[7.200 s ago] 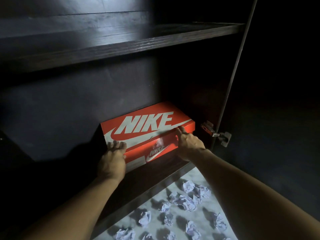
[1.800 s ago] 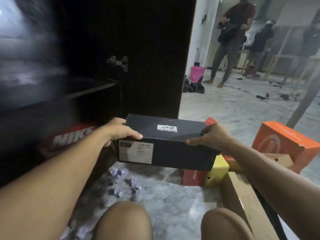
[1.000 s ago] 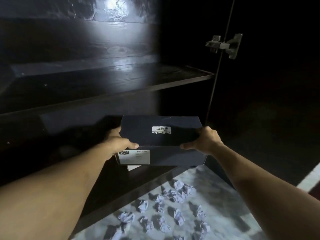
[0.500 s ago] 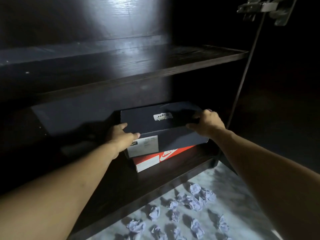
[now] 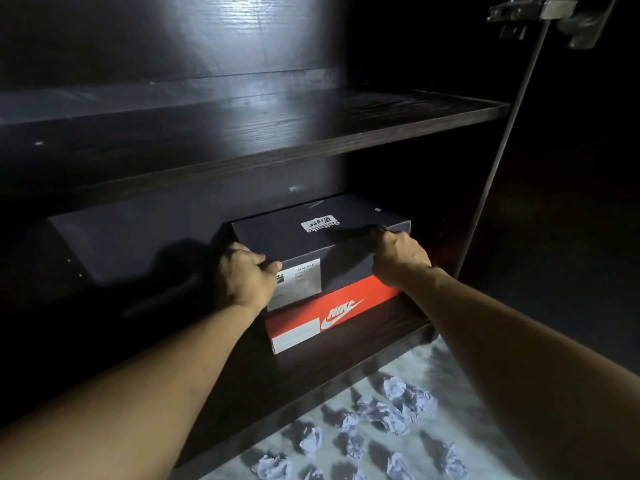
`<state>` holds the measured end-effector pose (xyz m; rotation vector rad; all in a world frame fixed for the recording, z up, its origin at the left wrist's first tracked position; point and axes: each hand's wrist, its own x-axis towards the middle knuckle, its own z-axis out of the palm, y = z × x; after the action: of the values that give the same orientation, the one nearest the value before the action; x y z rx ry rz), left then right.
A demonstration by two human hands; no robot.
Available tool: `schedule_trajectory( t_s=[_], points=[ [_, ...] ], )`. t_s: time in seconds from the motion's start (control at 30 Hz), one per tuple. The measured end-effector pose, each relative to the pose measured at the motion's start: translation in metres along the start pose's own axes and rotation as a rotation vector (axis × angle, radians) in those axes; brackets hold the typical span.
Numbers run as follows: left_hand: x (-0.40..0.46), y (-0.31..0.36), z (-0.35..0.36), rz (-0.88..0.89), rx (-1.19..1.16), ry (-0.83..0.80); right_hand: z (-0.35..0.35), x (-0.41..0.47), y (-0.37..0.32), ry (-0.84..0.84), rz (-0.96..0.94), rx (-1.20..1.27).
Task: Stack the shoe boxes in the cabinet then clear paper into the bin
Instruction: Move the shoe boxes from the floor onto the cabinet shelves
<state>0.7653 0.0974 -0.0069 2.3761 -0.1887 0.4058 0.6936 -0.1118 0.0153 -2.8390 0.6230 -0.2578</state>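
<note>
The left hand [image 5: 244, 279] clasps the near left corner of the dark box [image 5: 322, 244]. Its thumb lies over the front top edge above the white label, and the other fingers wrap out of sight around the left side. The dark box sits on top of the red box [image 5: 332, 315] on the cabinet's bottom shelf [image 5: 346, 355], under the middle shelf [image 5: 263, 133]. The two boxes touch along their full width. The dark one's long axis runs from near left to far right, much the same as the red one's, though the red box's near left corner juts out a little in front.

The right hand [image 5: 398, 259] is curled over the front right top edge of the dark box, fingertips hooked on the lid and palm against the front face. Both hands are shut on the box, one at each end of its long axis, and neither is clearly nearer.

In my judgement the next move turns on that small offset: a push away from the body along the short axis should square the stack.

On the floor [image 5: 443, 368] before the cabinet, to the right, the crumpled papers [image 5: 391, 410] lie scattered and untouched.
</note>
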Motion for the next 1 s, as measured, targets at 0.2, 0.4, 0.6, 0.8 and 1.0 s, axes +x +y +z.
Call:
schedule_trajectory(
  t_s=[0.2,0.4,0.6,0.8,1.0],
  points=[
    [-0.001,0.009,-0.002,-0.013,0.142,-0.119,-0.004,-0.001,0.010,-0.237,-0.067,0.022],
    [-0.027,0.035,-0.012,0.011,0.355,-0.170,-0.039,-0.040,0.034,-0.193,-0.052,0.049],
    [-0.079,0.108,-0.039,0.071,0.230,-0.609,-0.116,-0.121,0.078,-0.262,0.024,-0.040],
    [-0.162,0.206,-0.063,0.372,0.144,-1.048,-0.198,-0.234,0.132,-0.269,0.183,-0.171],
    [-0.283,0.306,-0.075,0.702,0.179,-1.168,-0.260,-0.398,0.191,-0.237,0.403,-0.174]
  ],
)
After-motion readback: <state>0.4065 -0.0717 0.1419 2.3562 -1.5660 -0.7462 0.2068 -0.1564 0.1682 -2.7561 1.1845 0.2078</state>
